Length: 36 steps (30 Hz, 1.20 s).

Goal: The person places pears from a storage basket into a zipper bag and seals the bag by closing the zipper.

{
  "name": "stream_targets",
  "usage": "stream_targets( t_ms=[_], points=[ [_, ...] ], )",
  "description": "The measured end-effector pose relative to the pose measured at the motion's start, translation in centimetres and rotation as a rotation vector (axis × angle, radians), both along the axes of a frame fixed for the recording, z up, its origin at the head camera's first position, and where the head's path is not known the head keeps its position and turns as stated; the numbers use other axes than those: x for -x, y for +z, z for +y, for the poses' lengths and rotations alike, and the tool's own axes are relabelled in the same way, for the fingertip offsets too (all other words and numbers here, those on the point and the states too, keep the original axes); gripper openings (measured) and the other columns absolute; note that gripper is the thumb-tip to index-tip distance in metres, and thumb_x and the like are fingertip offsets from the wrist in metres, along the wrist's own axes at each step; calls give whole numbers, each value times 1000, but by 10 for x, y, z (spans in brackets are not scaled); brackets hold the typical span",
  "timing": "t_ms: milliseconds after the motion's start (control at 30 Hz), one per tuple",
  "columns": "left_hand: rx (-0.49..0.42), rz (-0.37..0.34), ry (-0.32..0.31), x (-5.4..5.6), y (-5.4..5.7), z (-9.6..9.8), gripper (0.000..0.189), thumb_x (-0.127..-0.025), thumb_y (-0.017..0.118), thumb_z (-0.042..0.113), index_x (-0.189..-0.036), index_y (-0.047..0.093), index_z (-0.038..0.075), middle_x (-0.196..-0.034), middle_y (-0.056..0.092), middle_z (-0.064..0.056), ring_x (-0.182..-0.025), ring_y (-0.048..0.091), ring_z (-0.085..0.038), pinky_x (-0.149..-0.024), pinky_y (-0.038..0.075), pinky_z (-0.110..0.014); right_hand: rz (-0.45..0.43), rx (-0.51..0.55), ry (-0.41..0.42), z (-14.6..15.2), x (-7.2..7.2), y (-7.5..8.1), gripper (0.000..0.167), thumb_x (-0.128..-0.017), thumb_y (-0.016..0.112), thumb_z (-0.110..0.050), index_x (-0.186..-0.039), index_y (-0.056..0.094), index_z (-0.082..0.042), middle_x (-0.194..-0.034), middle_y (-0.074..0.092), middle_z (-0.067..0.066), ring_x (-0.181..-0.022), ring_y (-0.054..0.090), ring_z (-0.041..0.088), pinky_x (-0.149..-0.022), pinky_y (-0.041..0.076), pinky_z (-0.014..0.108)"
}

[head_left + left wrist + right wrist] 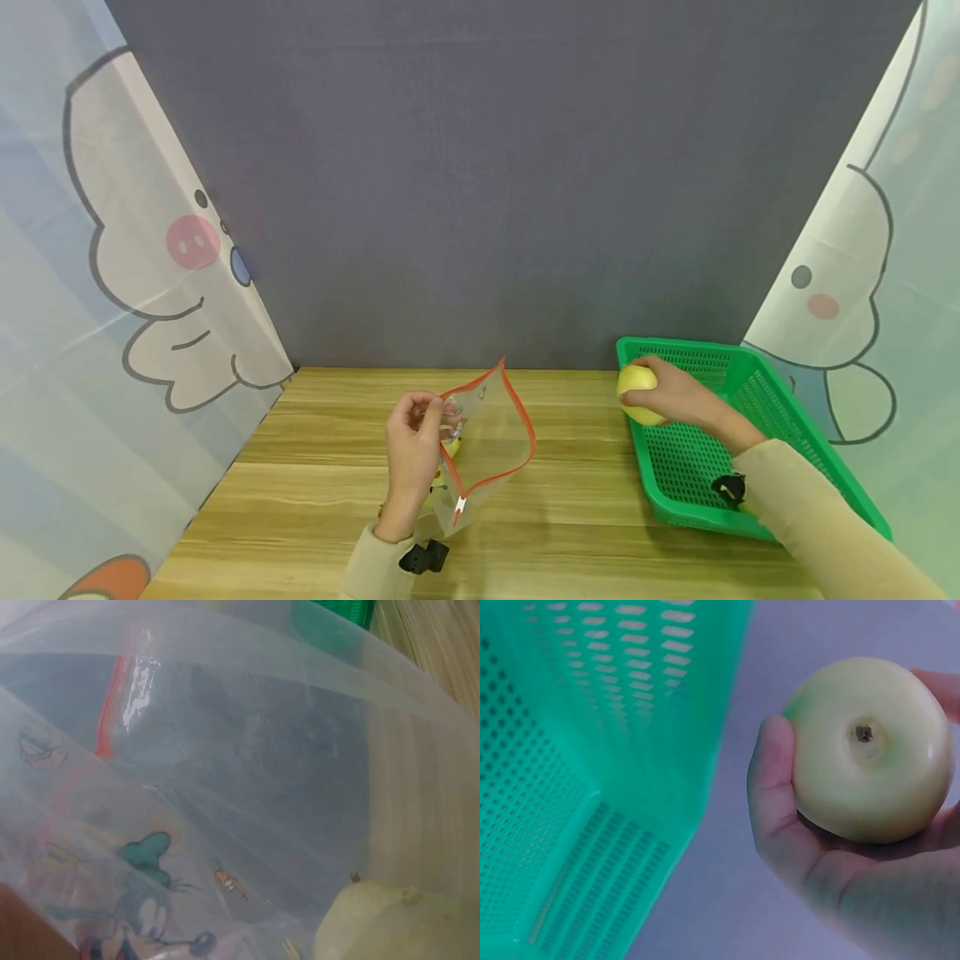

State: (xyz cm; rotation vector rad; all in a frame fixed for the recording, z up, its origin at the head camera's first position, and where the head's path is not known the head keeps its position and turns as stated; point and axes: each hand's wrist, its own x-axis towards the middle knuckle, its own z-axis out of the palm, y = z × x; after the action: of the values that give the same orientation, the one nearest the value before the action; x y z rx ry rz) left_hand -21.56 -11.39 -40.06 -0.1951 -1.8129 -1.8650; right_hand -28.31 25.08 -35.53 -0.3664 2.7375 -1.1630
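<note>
My left hand (412,446) pinches the rim of a clear zip bag (495,433) with a red zip edge and a white slider, its mouth spread wide. Cartoon figures are printed on the plastic, and pale yellow pears (390,922) show inside it, low in the left wrist view. Over the near-left rim of a green basket (645,467), my right hand (675,396) grips a round yellow pear (870,750). Its fingers curl round the sides of the fruit, whose blossom end faces the right wrist camera.
The green basket stands at the right of the wooden table (300,492), and part of another yellow fruit shows in it by my right wrist. A grey curtain (480,183) hangs behind the table. Cartoon-printed sheets (150,208) close off both sides.
</note>
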Motion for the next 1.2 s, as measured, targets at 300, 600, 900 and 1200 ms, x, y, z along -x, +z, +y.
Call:
stream_targets(
  t_ms=[300,600,900,1200],
  points=[
    [-14,6,-5,0,0,0,10,-103,55,1,-101,58,-9,-90,70,-27,-72,71,-19,-59,61,-28,55,11,22,-22,-9,9,76,-92,73,-43,-146,41,0,-117,59,18,-85,63,23,-65,56,40],
    [42,6,27,-2,0,0,14,-104,55,7,-100,60,-6,-90,71,-21,-73,72,-19,-62,62,-31,149,32,58,-45,-22,18,67,-90,76,-45,-139,50,-7,-107,61,13,-77,62,22,-61,53,36],
    [44,13,20,-3,1,0,16,-105,55,8,-100,60,-7,-91,71,-22,-74,72,-20,-62,62,-31,181,104,93,-66,-37,27,57,-91,76,-40,-135,54,-11,-110,61,14,-77,61,24,-60,54,38],
    [41,12,13,-2,1,0,15,-104,56,7,-101,59,-7,-91,71,-22,-75,72,-21,-62,62,-31,179,216,164,-81,-47,32,48,-91,75,-33,-131,57,-13,-108,62,12,-80,62,26,-62,55,41]
  ],
)
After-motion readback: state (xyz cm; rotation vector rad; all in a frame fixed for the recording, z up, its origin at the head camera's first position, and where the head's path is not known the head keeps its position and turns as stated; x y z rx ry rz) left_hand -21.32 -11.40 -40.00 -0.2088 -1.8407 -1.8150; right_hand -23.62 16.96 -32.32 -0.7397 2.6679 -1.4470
